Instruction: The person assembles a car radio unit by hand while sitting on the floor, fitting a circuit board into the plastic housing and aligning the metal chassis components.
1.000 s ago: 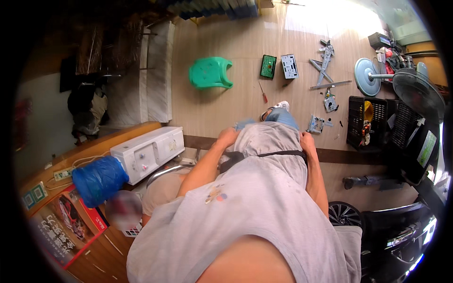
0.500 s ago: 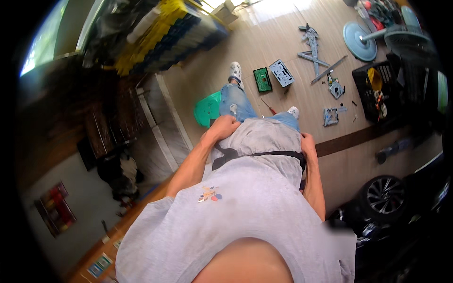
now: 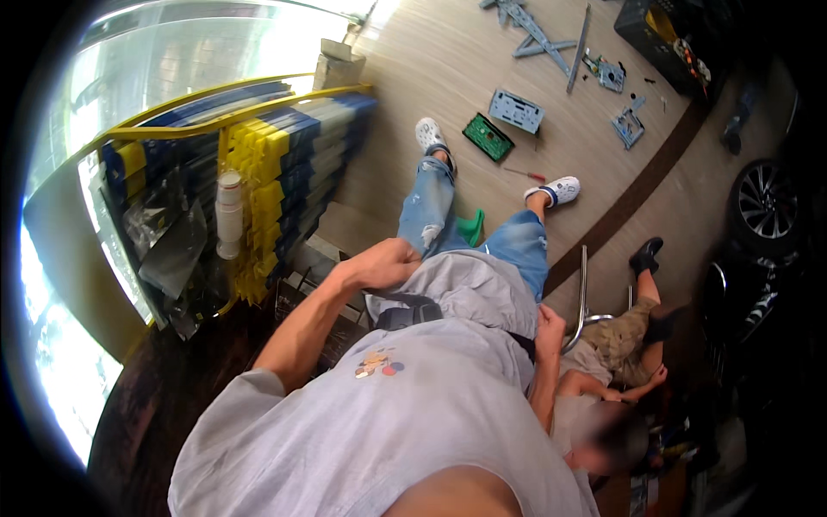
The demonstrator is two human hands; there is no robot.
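Observation:
My left hand is closed at the left side of the lower grey shirt, its fingers curled into the cloth near my hip. On the other side, my right hand pinches the shirt's right edge at my waist. A black strap with a buckle runs round my waist over the shirt, partly covered by folds. Beneath are ripped blue jeans and white clogs. Part of a green plastic stool shows between my legs.
On the floor ahead lie a green circuit board, a metal casing, a red-handled screwdriver and metal parts. A yellow rack holds stacked panels at left. Another person is at right, near a wheel.
My view has swung, bringing the yellow rack closer at left and the other person into sight at right. My legs have moved away from the stool; both hands stay at the shirt.

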